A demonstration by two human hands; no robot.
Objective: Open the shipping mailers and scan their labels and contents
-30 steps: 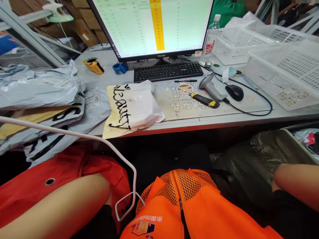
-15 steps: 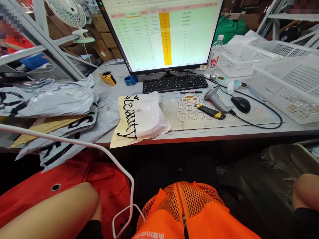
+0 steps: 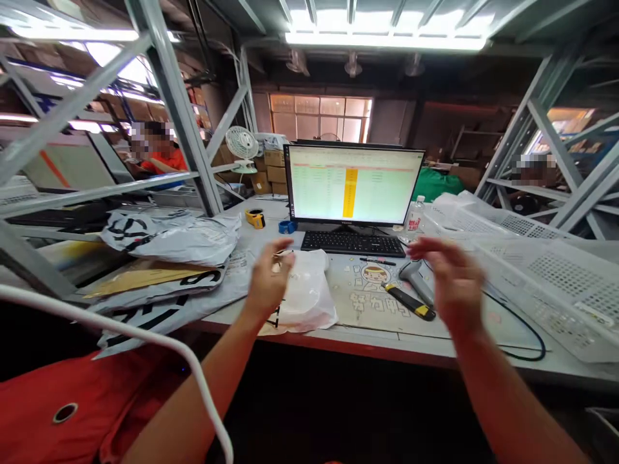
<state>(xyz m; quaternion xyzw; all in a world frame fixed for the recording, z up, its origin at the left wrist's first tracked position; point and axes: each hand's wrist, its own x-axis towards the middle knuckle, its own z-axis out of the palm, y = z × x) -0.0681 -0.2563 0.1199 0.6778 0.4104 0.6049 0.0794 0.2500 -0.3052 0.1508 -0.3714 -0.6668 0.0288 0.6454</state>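
My left hand is raised over the left part of a white plastic mailer bag. Its fingers are loosely bent and apart, with nothing in them; touching or hovering, I cannot tell. My right hand is held up at the right, slightly blurred, fingers spread and holding nothing. It covers the mouse's place and is nearest a grey barcode scanner. A black and yellow utility knife lies left of that hand. Behind the knife is a black pen.
A monitor stands behind a black keyboard. Grey mailer bags are piled at the left, white plastic baskets at the right. Tape rolls, one yellow and one blue, sit at the back. A white cable crosses the lower left.
Both hands have come into view above the desk. The camera has tilted up, showing the ceiling lights and people behind the frames. The bag, knife and scanner look unmoved on the desk.
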